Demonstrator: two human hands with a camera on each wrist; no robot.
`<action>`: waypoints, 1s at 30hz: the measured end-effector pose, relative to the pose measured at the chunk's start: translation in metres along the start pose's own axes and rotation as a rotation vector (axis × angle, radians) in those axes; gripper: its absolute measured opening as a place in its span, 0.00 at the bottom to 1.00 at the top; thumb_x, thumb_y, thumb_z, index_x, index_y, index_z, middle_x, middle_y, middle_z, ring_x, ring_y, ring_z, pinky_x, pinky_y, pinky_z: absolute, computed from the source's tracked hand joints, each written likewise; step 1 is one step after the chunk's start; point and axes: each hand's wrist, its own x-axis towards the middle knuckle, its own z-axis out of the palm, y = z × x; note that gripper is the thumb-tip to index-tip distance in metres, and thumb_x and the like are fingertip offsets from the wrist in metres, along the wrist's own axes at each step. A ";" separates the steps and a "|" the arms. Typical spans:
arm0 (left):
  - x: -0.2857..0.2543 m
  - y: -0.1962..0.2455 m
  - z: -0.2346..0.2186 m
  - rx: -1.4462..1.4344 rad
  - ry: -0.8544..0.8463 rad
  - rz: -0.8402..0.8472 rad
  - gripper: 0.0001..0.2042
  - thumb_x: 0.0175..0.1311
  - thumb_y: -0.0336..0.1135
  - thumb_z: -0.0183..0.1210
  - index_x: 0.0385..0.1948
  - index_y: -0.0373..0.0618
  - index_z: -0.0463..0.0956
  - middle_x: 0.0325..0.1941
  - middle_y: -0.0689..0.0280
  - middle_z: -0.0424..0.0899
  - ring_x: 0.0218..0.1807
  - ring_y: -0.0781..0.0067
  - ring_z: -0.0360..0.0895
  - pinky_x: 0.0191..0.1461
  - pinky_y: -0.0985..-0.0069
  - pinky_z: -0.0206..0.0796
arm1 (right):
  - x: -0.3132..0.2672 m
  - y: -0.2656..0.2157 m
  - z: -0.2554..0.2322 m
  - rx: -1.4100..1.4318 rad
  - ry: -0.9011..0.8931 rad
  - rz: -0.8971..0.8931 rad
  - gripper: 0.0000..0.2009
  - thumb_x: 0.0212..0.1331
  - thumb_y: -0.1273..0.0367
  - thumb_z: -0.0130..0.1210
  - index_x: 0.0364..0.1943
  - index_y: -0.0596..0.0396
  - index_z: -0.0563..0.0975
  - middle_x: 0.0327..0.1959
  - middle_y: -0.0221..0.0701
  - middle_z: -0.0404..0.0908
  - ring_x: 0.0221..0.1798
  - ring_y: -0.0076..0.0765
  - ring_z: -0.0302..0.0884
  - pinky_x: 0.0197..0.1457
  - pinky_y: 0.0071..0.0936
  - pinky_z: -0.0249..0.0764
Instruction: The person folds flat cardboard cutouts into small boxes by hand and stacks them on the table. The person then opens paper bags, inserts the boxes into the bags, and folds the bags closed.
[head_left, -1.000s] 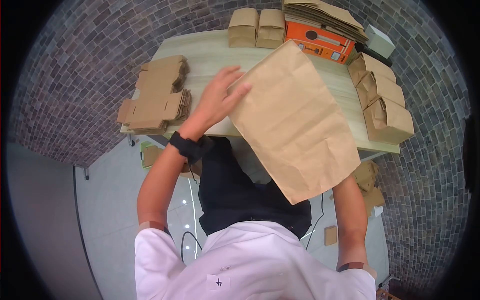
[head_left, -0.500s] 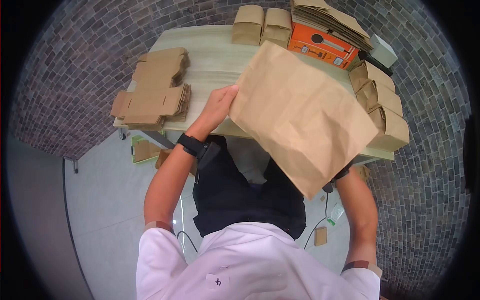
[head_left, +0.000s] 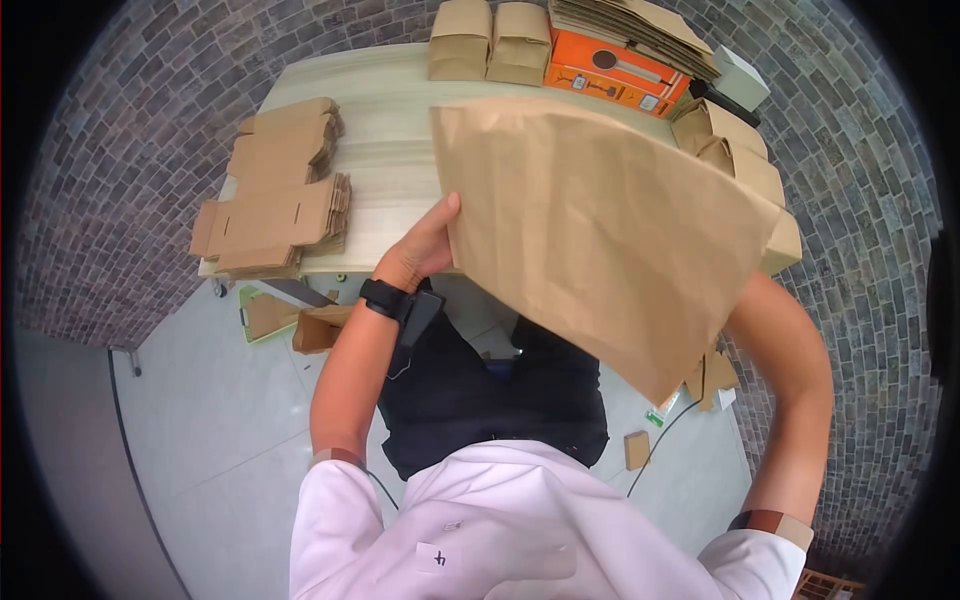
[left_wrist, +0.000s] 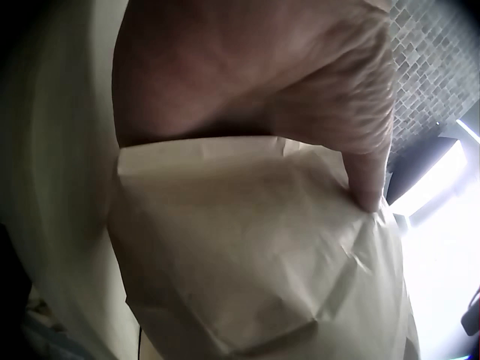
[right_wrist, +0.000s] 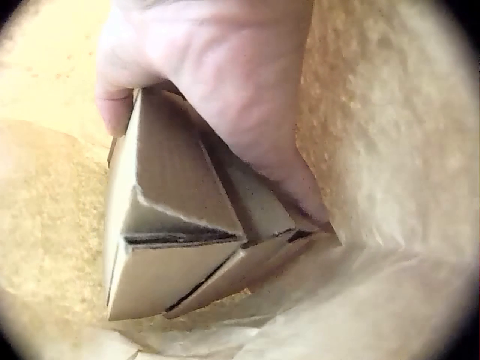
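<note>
A large brown paper bag (head_left: pixel 600 230) is held aslant over the near edge of the table. My left hand (head_left: pixel 430 240) grips its left end, and in the left wrist view the thumb presses the bag's side while the palm lies along the creased end. My right hand (right_wrist: pixel 217 82) is inside the bag and hidden in the head view. The right wrist view shows it gripping small cardboard boxes (right_wrist: pixel 169 277) set side by side, fingers on one side and thumb on the other. Crinkled paper walls surround them.
Flattened cardboard boxes (head_left: pixel 280 215) are stacked at the table's left. Folded-over paper bags (head_left: pixel 520 45) stand at the back, others (head_left: pixel 755 175) along the right. An orange box (head_left: pixel 615 75) carries a pile of flat brown sheets (head_left: pixel 640 35). A green tray (head_left: pixel 265 315) lies on the floor.
My left hand has gone from loose fingers beside the bag to gripping its end. The bag has turned flatter and its right end has moved right, with my right arm raised behind it.
</note>
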 end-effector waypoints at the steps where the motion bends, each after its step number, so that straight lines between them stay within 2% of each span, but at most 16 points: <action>1: 0.002 -0.005 -0.003 -0.025 -0.032 0.028 0.42 0.65 0.64 0.61 0.73 0.43 0.61 0.73 0.57 0.70 0.72 0.59 0.69 0.74 0.56 0.64 | 0.009 -0.008 -0.001 -0.011 -0.010 0.012 0.21 0.74 0.62 0.54 0.64 0.61 0.74 0.61 0.39 0.80 0.62 0.33 0.77 0.65 0.31 0.75; 3: 0.002 -0.012 -0.003 -0.055 -0.069 0.051 0.45 0.62 0.69 0.61 0.74 0.47 0.61 0.75 0.58 0.68 0.74 0.56 0.67 0.75 0.52 0.62 | 0.012 -0.013 -0.011 -0.029 -0.030 0.040 0.21 0.74 0.62 0.54 0.64 0.62 0.74 0.61 0.39 0.80 0.62 0.33 0.77 0.65 0.31 0.75; 4: 0.000 -0.013 0.000 -0.098 -0.062 0.066 0.46 0.61 0.69 0.62 0.74 0.45 0.60 0.74 0.57 0.69 0.74 0.57 0.66 0.76 0.53 0.61 | 0.145 -0.071 0.004 -0.038 -0.042 0.052 0.21 0.74 0.62 0.54 0.64 0.62 0.74 0.61 0.39 0.80 0.62 0.33 0.76 0.65 0.31 0.75; 5: -0.002 -0.014 0.003 -0.140 -0.052 0.083 0.47 0.60 0.68 0.64 0.73 0.44 0.60 0.74 0.57 0.70 0.75 0.59 0.65 0.76 0.54 0.60 | 0.017 -0.025 -0.008 -0.048 -0.055 0.062 0.21 0.74 0.62 0.54 0.64 0.62 0.74 0.61 0.39 0.80 0.62 0.33 0.76 0.65 0.31 0.75; 8: -0.005 -0.022 0.019 -0.211 0.034 0.142 0.51 0.56 0.72 0.64 0.74 0.44 0.59 0.75 0.56 0.68 0.75 0.57 0.65 0.76 0.53 0.60 | 0.158 -0.091 0.000 -0.076 -0.089 0.089 0.21 0.74 0.62 0.54 0.64 0.62 0.74 0.61 0.39 0.79 0.62 0.34 0.76 0.65 0.31 0.75; 9: -0.004 -0.026 0.024 -0.211 0.030 0.139 0.51 0.56 0.72 0.64 0.74 0.44 0.59 0.75 0.56 0.68 0.75 0.57 0.65 0.76 0.53 0.60 | 0.172 -0.100 -0.002 -0.084 -0.097 0.100 0.21 0.74 0.62 0.54 0.64 0.62 0.74 0.61 0.39 0.79 0.62 0.34 0.76 0.65 0.31 0.75; 11: 0.001 -0.034 0.032 -0.405 0.095 0.171 0.55 0.54 0.77 0.61 0.75 0.44 0.56 0.77 0.55 0.64 0.76 0.55 0.63 0.77 0.52 0.58 | 0.171 -0.098 -0.024 -0.106 -0.118 0.116 0.21 0.74 0.62 0.54 0.64 0.62 0.75 0.61 0.40 0.79 0.62 0.34 0.76 0.65 0.31 0.75; 16: 0.013 -0.049 0.053 -0.552 0.110 0.199 0.59 0.51 0.84 0.52 0.77 0.45 0.52 0.80 0.57 0.59 0.79 0.52 0.57 0.79 0.50 0.52 | 0.190 -0.112 -0.074 -0.190 -0.205 0.129 0.21 0.74 0.63 0.54 0.64 0.62 0.75 0.61 0.40 0.79 0.63 0.34 0.76 0.66 0.31 0.74; 17: 0.015 -0.048 0.058 -0.559 0.139 0.202 0.61 0.50 0.86 0.50 0.78 0.45 0.51 0.81 0.57 0.57 0.80 0.52 0.55 0.80 0.50 0.49 | 0.166 -0.108 -0.073 -0.210 -0.225 0.127 0.21 0.74 0.63 0.54 0.64 0.62 0.75 0.62 0.40 0.79 0.63 0.34 0.76 0.66 0.31 0.74; 19: 0.018 -0.050 0.067 -0.584 0.170 0.201 0.60 0.52 0.86 0.48 0.78 0.46 0.50 0.81 0.58 0.57 0.80 0.52 0.55 0.80 0.49 0.49 | 0.170 -0.119 -0.069 -0.239 -0.250 0.124 0.21 0.74 0.63 0.54 0.64 0.62 0.75 0.62 0.40 0.79 0.63 0.34 0.76 0.66 0.31 0.74; 21: 0.024 -0.052 0.072 -0.606 0.201 0.188 0.59 0.53 0.87 0.45 0.78 0.47 0.50 0.81 0.59 0.57 0.80 0.52 0.55 0.80 0.49 0.49 | 0.170 -0.117 -0.074 -0.238 -0.057 -0.085 0.29 0.72 0.49 0.53 0.57 0.65 0.80 0.52 0.38 0.85 0.54 0.33 0.82 0.65 0.31 0.74; 24: 0.031 -0.054 0.077 -0.634 0.266 0.234 0.56 0.57 0.85 0.43 0.78 0.49 0.50 0.82 0.60 0.56 0.80 0.54 0.54 0.80 0.51 0.49 | 0.148 -0.137 -0.091 -0.265 -0.190 -0.053 0.33 0.71 0.44 0.53 0.56 0.66 0.80 0.51 0.39 0.85 0.55 0.32 0.82 0.66 0.30 0.74; 25: 0.034 -0.053 0.078 -0.638 0.281 0.276 0.54 0.59 0.84 0.43 0.78 0.49 0.50 0.82 0.60 0.56 0.81 0.55 0.54 0.81 0.52 0.49 | 0.143 -0.151 -0.098 -0.434 -0.379 -0.124 0.27 0.69 0.53 0.59 0.54 0.67 0.80 0.49 0.38 0.86 0.51 0.32 0.83 0.60 0.29 0.78; 27: 0.041 -0.049 0.082 -0.641 0.297 0.322 0.53 0.60 0.83 0.43 0.78 0.49 0.50 0.82 0.60 0.56 0.81 0.57 0.54 0.81 0.54 0.49 | 0.124 -0.150 -0.077 -0.544 -0.268 -0.216 0.16 0.60 0.68 0.64 0.48 0.65 0.82 0.41 0.38 0.87 0.39 0.33 0.84 0.46 0.27 0.80; 28: 0.047 -0.047 0.085 -0.650 0.290 0.365 0.51 0.62 0.80 0.44 0.78 0.50 0.50 0.82 0.60 0.55 0.81 0.57 0.54 0.81 0.55 0.49 | 0.126 -0.147 -0.079 -0.544 -0.266 -0.219 0.16 0.60 0.68 0.64 0.48 0.65 0.82 0.41 0.38 0.87 0.39 0.33 0.84 0.46 0.27 0.80; 30: 0.050 -0.044 0.091 -0.655 0.278 0.402 0.49 0.65 0.78 0.45 0.79 0.50 0.49 0.82 0.61 0.55 0.81 0.58 0.54 0.81 0.56 0.49 | 0.131 -0.140 -0.086 -0.869 -0.174 -0.246 0.14 0.47 0.77 0.63 0.42 0.64 0.83 0.30 0.39 0.84 0.28 0.35 0.79 0.35 0.29 0.76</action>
